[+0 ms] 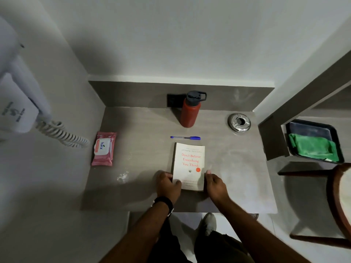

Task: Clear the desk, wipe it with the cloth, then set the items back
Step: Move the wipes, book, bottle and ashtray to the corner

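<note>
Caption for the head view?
Left hand and right hand hold the near end of a book on the desk; pen, red bottle, wipes pack and ashtray sit nearby.

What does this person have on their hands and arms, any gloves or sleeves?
No gloves, no sleeves in view: left hand and right hand are bare, as are both forearms. The only thing worn is a black wristband on the left wrist, probably a watch, with silvery metal at its edge.

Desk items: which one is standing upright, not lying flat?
The red water bottle at the back. The book, blue pen and pink wipes pack all lie flat.
</note>
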